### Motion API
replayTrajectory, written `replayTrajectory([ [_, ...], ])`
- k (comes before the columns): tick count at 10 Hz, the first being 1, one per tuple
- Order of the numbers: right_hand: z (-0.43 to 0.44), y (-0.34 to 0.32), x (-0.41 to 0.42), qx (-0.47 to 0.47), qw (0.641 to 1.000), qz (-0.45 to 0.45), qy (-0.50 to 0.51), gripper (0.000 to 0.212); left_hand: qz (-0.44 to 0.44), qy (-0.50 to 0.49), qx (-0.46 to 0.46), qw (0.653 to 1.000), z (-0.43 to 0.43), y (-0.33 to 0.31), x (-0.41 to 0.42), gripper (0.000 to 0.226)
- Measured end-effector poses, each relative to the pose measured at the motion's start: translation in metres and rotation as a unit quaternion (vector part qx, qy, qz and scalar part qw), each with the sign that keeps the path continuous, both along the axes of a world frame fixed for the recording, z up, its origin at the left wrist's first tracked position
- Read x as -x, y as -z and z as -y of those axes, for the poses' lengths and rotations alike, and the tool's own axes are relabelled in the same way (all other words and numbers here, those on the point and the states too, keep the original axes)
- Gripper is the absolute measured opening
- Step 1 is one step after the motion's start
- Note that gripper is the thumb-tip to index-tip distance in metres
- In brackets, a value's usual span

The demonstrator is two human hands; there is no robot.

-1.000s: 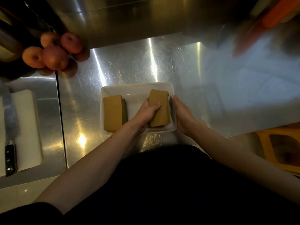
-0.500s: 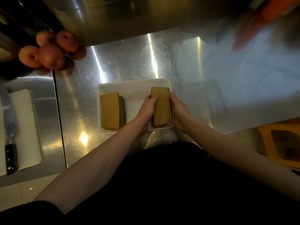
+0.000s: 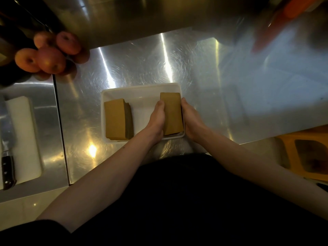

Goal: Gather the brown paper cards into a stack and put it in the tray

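Squarely held, flat brown card stack (image 3: 172,113), smooth white tray (image 3: 140,88)

Brown cards (image 3: 172,112) in a white tray (image 3: 142,89); red-orange apples (image 3: 51,59).

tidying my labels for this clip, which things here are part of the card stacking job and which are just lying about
Part of the job:
- white tray
- stack of brown cards pressed between left hand and right hand
- second brown card stack on the tray's left side

Just lying about:
- apples
- knife
- white cutting board
- orange container
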State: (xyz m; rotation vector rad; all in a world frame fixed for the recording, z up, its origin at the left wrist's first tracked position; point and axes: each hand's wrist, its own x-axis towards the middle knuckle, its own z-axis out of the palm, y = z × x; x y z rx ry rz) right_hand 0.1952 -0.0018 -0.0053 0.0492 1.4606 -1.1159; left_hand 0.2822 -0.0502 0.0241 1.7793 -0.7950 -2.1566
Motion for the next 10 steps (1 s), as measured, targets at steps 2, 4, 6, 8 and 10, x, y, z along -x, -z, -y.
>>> replayTrajectory([
  [2, -0.002, -0.001, 0.003, 0.013, 0.999, -0.027, -0.024, 0.041, -0.02, -0.012, -0.009, 1.0, 0.003, 0.001, -0.003, 0.046],
  [4, -0.003, -0.001, 0.014, 0.033, 0.992, -0.077, -0.094, 0.043, -0.014, -0.036, 0.015, 0.999, 0.002, -0.001, -0.003, 0.044],
  [6, -0.008, 0.003, 0.025, 0.046, 0.978, -0.119, -0.168, 0.05, 0.024, -0.018, 0.051, 0.998, 0.0, 0.002, -0.007, 0.044],
  [8, -0.01, -0.01, 0.027, 0.072, 0.96, -0.189, -0.191, 0.045, 0.043, 0.054, 0.074, 0.995, 0.003, -0.003, -0.016, 0.049],
  [10, -0.006, -0.039, 0.025, 0.078, 0.894, -0.351, -0.268, 0.044, 0.158, 0.198, 0.233, 0.939, 0.008, -0.019, -0.027, 0.045],
])
